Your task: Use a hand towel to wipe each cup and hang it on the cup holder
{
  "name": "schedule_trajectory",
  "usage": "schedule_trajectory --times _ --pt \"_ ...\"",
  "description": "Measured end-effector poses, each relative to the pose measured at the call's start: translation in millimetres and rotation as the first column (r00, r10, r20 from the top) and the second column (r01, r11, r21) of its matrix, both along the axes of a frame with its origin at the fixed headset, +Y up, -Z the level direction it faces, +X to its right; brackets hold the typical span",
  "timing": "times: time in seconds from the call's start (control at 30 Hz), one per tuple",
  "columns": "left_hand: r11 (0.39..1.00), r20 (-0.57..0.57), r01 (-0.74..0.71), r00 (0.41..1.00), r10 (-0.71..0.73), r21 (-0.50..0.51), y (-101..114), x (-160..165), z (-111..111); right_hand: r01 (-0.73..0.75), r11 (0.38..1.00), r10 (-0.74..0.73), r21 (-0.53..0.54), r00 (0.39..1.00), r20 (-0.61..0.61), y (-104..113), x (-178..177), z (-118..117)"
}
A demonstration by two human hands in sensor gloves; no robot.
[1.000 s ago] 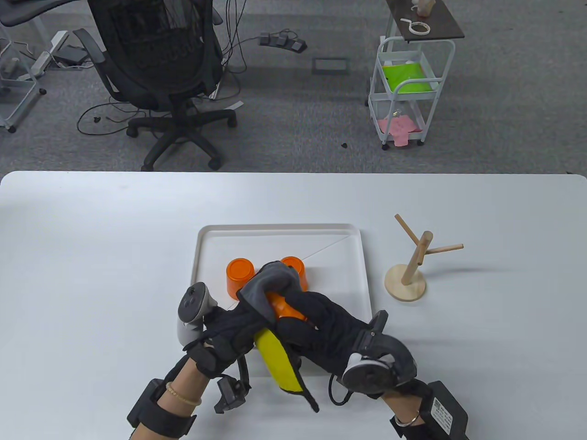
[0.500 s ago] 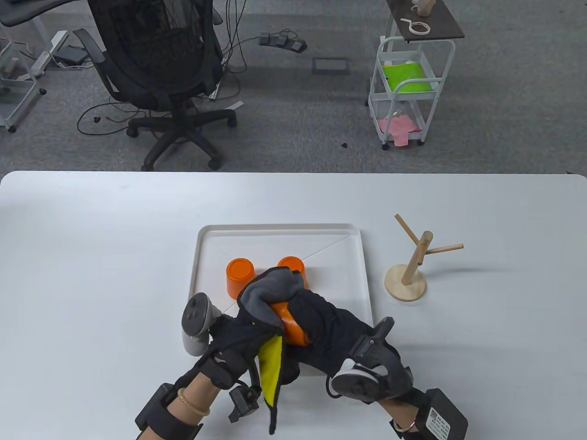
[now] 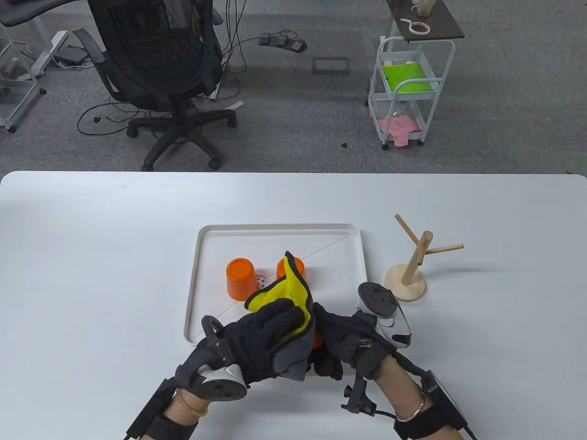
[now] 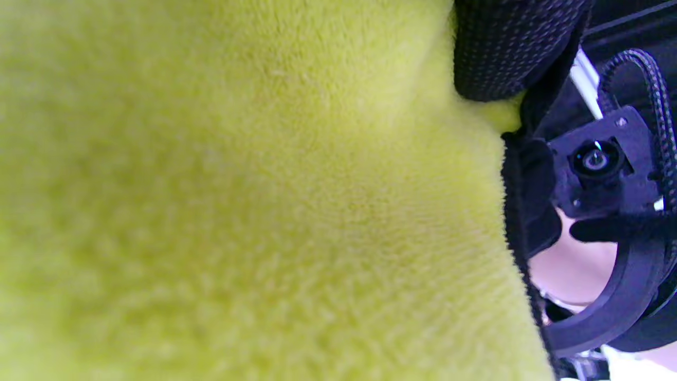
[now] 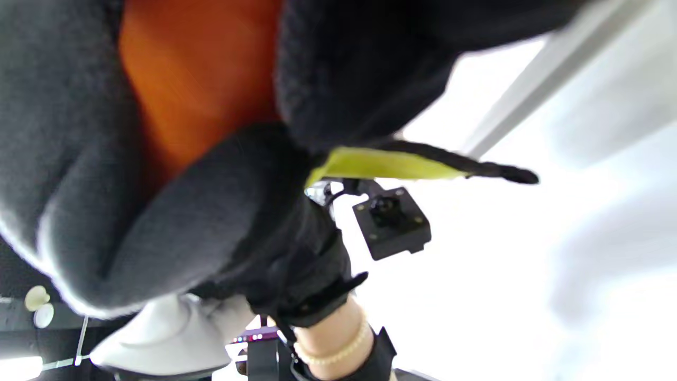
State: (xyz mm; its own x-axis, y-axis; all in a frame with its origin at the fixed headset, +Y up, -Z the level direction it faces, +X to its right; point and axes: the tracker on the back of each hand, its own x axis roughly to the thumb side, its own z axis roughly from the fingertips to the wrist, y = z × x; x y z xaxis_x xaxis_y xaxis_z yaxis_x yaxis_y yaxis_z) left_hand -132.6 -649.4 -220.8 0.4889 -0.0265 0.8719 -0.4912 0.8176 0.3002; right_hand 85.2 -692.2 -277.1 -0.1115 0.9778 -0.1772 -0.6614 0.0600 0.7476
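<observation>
My left hand [image 3: 275,330] grips the hand towel [image 3: 286,291], yellow on one side and grey on the other, which is wrapped over an orange cup [image 3: 317,340]. Only a sliver of that cup shows between my hands. My right hand [image 3: 332,332] holds the cup from the right. In the right wrist view the orange cup [image 5: 195,90] sits between the grey towel [image 5: 79,185] and my gloved fingers [image 5: 359,69]. The yellow towel [image 4: 238,201] fills the left wrist view. Two more orange cups [image 3: 240,277] [image 3: 296,265] stand upside down on the white tray [image 3: 275,227]. The wooden cup holder [image 3: 412,268] stands bare to the right.
The tray lies mid-table and my hands hover over its near edge. The cup holder's pegs [image 3: 444,249] point up and to the right. Beyond the table's far edge stand an office chair [image 3: 160,68] and a white cart [image 3: 408,91].
Both hands have rolled around the cup. The left tracker dropped to the near left and the right tracker swung up to the right. The towel flipped yellow side up and now hides most of the cup.
</observation>
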Motion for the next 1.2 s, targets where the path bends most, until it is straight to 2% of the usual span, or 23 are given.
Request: schedule_trajectory --times 0.07,0.13,0.2,0.27,0.37,0.4,0.43,0.47,0.53,0.6,0.67,0.73,0.83,0.87,0.9,1.0,1.03,1.1,1.17,1.2 --pt "0.995 0.012 -0.056 0.998 0.057 -0.078 0.8 -3.0 -4.8 0.001 0.999 -0.001 0.036 1.000 0.013 2.9 1.5 0.5" --pt "0.973 -0.005 -0.145 0.989 0.146 -0.179 2.5 -8.9 -11.8 0.012 0.990 -0.016 0.138 0.999 0.031 11.0 3.6 0.7" --pt "0.908 -0.009 -0.258 0.963 0.270 -0.330 1.3 -13.9 -19.1 -0.004 0.956 -0.017 0.295 0.998 0.068 23.1 7.3 2.6" --pt "0.771 -0.023 -0.369 0.908 0.419 -0.519 -2.7 -18.0 -27.4 -0.097 0.865 0.023 0.491 0.988 0.155 38.5 11.9 8.0" --pt "0.510 -0.044 -0.413 0.808 0.588 -0.754 -12.5 -19.8 -37.8 -0.297 0.622 0.109 0.725 0.949 0.295 58.6 14.3 21.9" --pt "0.404 -0.059 -0.403 0.764 0.642 -0.821 -17.0 -19.6 -41.0 -0.353 0.509 0.118 0.785 0.932 0.343 64.2 13.2 28.2" --pt "0.334 -0.073 -0.390 0.737 0.672 -0.858 -20.0 -19.4 -42.9 -0.382 0.428 0.118 0.820 0.922 0.368 67.3 11.8 32.8" --pt "0.240 -0.093 -0.362 0.701 0.707 -0.901 -24.6 -18.7 -45.4 -0.404 0.292 0.122 0.867 0.915 0.386 70.6 9.1 38.6" --pt "0.131 -0.117 -0.306 0.673 0.730 -0.943 -31.2 -16.8 -48.4 -0.433 0.090 0.146 0.897 0.897 0.418 72.8 5.0 46.8" --pt "0.059 -0.114 -0.233 0.660 0.742 -0.971 -37.9 -14.1 -51.9 -0.453 -0.105 0.173 0.885 0.868 0.465 71.3 -1.8 55.8" --pt "0.019 -0.118 -0.203 0.640 0.759 -0.979 -45.2 -13.0 -55.9 -0.454 -0.219 0.190 0.863 0.848 0.495 67.6 -9.7 62.5" --pt "-0.037 -0.161 -0.205 0.632 0.758 -0.978 -50.8 -11.9 -56.5 -0.447 -0.270 0.197 0.853 0.841 0.503 62.5 -18.1 66.4" --pt "-0.060 -0.181 -0.211 0.622 0.762 -0.976 -54.7 -12.9 -57.4 -0.463 -0.291 0.192 0.837 0.829 0.526 59.3 -21.2 66.3" --pt "-0.037 -0.158 -0.202 0.625 0.764 -0.979 -54.2 -12.8 -57.2 -0.466 -0.282 0.191 0.839 0.829 0.525 59.3 -20.9 65.7" --pt "0.015 -0.126 -0.210 0.639 0.758 -0.978 -52.8 -12.6 -57.0 -0.465 -0.255 0.179 0.848 0.839 0.514 59.5 -20.3 65.0" --pt "0.115 -0.087 -0.257 0.658 0.748 -0.960 -46.3 -12.6 -53.4 -0.477 -0.174 0.146 0.862 0.853 0.501 61.3 -17.0 61.5" --pt "0.144 -0.077 -0.276 0.658 0.749 -0.950 -44.0 -12.6 -51.4 -0.475 -0.135 0.135 0.869 0.860 0.491 61.6 -16.0 60.0" --pt "0.223 -0.059 -0.328 0.669 0.741 -0.918 -38.2 -12.5 -45.4 -0.459 -0.007 0.101 0.888 0.883 0.458 61.6 -13.5 54.8" --pt "0.353 -0.032 -0.390 0.708 0.705 -0.850 -31.2 -12.7 -38.5 -0.425 0.147 0.079 0.893 0.905 0.417 60.4 -10.2 47.1" --pt "0.464 -0.011 -0.423 0.748 0.664 -0.778 -25.3 -13.1 -33.6 -0.374 0.263 0.057 0.889 0.926 0.372 58.1 -8.2 41.5"
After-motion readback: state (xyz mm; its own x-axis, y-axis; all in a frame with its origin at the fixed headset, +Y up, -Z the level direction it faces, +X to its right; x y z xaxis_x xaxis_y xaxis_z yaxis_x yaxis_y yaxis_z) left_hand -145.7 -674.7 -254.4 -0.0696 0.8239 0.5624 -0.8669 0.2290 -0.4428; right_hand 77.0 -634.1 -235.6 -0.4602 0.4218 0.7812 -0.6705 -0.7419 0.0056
